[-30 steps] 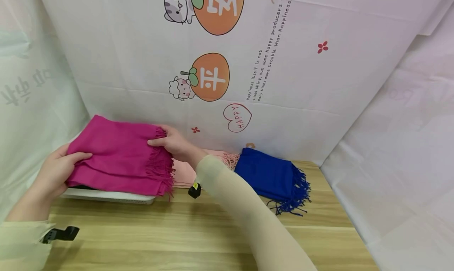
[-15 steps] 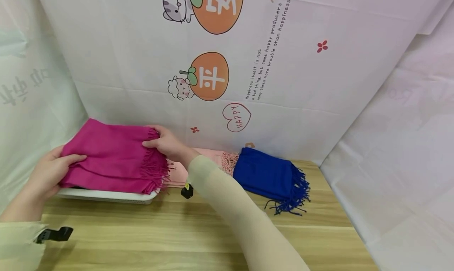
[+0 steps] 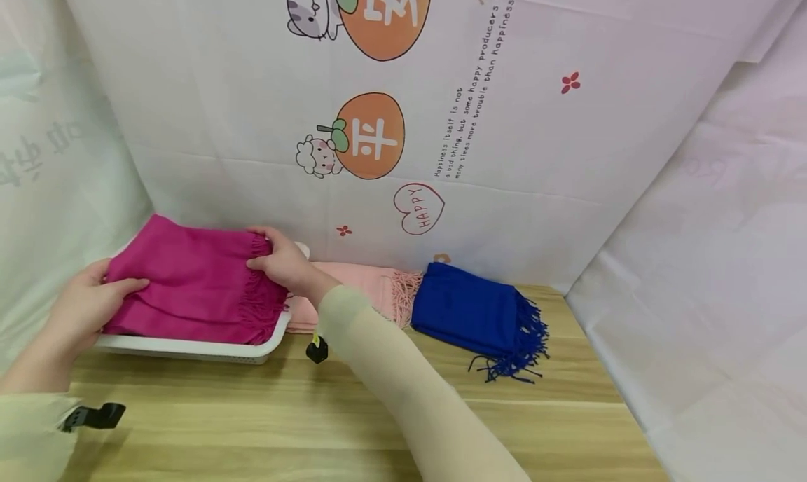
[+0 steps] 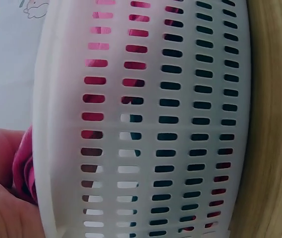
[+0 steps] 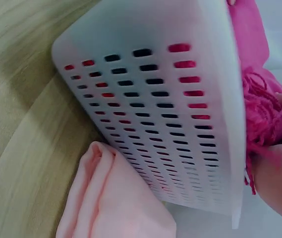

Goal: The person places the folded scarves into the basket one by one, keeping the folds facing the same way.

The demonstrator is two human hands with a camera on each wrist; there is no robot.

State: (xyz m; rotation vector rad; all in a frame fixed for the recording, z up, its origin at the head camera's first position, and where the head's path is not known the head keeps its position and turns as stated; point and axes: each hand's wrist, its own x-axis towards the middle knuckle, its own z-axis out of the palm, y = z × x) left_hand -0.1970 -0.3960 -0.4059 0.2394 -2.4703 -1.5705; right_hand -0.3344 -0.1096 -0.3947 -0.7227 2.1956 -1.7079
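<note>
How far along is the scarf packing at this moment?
Already in: something dark shows through the white basket slots. In hand: both hands, left hand and right hand, grip the magenta scarf over the basket. Left: the pink scarf and blue scarf on the table.

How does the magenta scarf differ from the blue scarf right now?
The magenta scarf sits in the white basket, gripped at both ends by the left hand and right hand; the blue scarf lies untouched on the wooden table. The magenta one sits far left, the blue one further right. Both are folded and fringed.
</note>
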